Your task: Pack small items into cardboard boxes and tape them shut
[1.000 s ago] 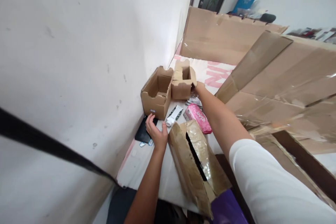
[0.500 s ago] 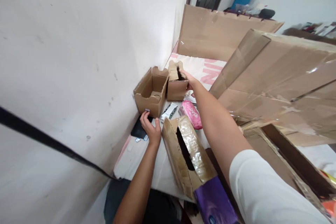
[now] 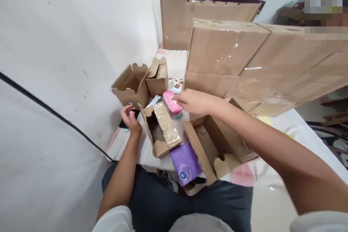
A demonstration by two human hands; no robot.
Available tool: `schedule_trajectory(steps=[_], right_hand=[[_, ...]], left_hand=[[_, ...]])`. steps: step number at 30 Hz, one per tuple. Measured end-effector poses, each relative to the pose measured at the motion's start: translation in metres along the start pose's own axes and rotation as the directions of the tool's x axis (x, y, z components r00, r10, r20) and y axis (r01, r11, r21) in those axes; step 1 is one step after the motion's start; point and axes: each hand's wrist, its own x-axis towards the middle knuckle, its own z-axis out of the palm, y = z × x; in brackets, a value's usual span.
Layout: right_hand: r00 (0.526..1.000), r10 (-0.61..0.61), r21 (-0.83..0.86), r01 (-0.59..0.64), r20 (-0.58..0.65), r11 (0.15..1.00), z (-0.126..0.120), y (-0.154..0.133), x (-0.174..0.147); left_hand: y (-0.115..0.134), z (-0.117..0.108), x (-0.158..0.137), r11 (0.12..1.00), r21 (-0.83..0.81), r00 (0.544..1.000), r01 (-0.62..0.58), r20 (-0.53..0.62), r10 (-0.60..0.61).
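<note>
My left hand (image 3: 131, 120), fingers apart and slightly curled, is by the front of an open cardboard box (image 3: 130, 98) near the wall. A black flat item (image 3: 124, 124) lies partly under that hand. My right hand (image 3: 190, 101) has its fingers stretched toward a pink plastic pack (image 3: 172, 102), over its right edge; whether they touch it is unclear. A narrower cardboard box (image 3: 157, 86) with folded-in flaps stands beside the first box. In front lies a taped cardboard box (image 3: 163, 130) with an opening. A purple pack (image 3: 186, 164) sits at the near edge.
Another open cardboard box (image 3: 206, 141) is under my right forearm. A large taped cardboard panel (image 3: 228, 50) stands on the right, with another panel (image 3: 174, 21) behind. The white wall (image 3: 67, 61) borders the left. A printed white packet (image 3: 175, 85) lies beyond the pink pack.
My right hand has left the narrower box and come back and right, over to the pink pack. My left hand stays by the first box. The view has shifted, showing more on the right.
</note>
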Motion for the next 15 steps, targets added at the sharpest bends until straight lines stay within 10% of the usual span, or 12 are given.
schedule_trajectory(steps=[6,11,15], right_hand=[[0.832,0.331,-0.11,-0.418,-0.445,0.902,0.024,0.077,-0.25],[0.732,0.236,-0.113,-0.393,-0.639,0.912,0.08,0.061,-0.282],[0.866,0.078,-0.286,-0.247,-0.494,0.926,0.114,0.039,-0.274]], left_hand=[[0.055,-0.042,-0.018,0.985,-0.153,0.924,0.081,0.383,-0.016],[0.081,-0.022,-0.025,0.975,0.22,0.799,-0.038,0.593,-0.103],[0.078,-0.012,-0.017,0.962,0.258,0.871,-0.094,0.489,-0.046]])
